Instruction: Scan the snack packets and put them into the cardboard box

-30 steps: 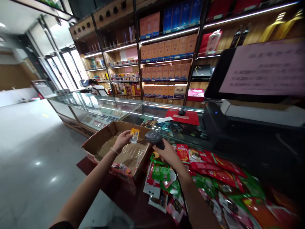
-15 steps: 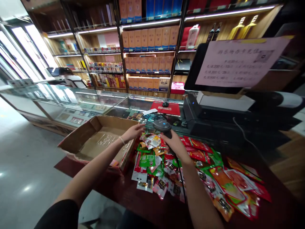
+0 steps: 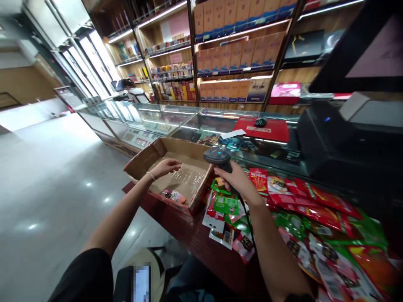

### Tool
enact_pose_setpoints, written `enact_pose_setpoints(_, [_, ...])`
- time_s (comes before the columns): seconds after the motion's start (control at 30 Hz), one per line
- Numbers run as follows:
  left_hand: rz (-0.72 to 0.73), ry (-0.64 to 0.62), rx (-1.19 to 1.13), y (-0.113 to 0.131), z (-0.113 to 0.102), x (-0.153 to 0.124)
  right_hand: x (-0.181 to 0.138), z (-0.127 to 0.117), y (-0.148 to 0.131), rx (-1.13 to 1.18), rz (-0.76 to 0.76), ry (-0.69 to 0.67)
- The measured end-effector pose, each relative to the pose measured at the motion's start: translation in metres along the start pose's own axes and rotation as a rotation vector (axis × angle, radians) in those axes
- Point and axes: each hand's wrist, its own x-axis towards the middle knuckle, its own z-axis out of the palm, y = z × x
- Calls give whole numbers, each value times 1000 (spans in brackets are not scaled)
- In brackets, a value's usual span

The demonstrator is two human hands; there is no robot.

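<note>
My right hand (image 3: 236, 181) grips the handle of a dark barcode scanner (image 3: 217, 156), held above a heap of red and green snack packets (image 3: 283, 205) on the dark red counter (image 3: 201, 239). Its black cord runs down past my wrist. My left hand (image 3: 166, 167) hovers over an open cardboard box (image 3: 147, 155), fingers loosely stretched out, with nothing in it. A few small packets (image 3: 174, 196) lie in the box's near corner.
A black register (image 3: 317, 134) with a screen stands at the right. Glass display cases (image 3: 141, 121) run back left, with a red mat and mouse (image 3: 260, 122) on top. Shelves of boxed goods line the wall. A person sits far behind the cases.
One second ago my left hand held a small yellow packet over the box; half a second ago it reached at the packet heap; now it is over the box, empty. The scanner stays gripped.
</note>
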Motion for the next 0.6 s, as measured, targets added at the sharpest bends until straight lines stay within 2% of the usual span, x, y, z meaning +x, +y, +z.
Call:
enact_pose_setpoints(0.1, [8,-30,58,-19,-3,-2,14,13,5,0,15,-39])
enact_pose_setpoints(0.2, [36,-110,162,-27,4,-6,22,21,9,7,17,-67])
enact_pose_setpoints(0.3, [13,-315,233,-28,14,-9,24,23,12,12,23,-92])
enact_pose_setpoints(0.43, [-53,-605,200,-25,26,-11,23,21,13,13,29,-101])
enact_pose_setpoints(0.6, [-135,-726,197,-26,29,-13,25,18,16,5,40,-90])
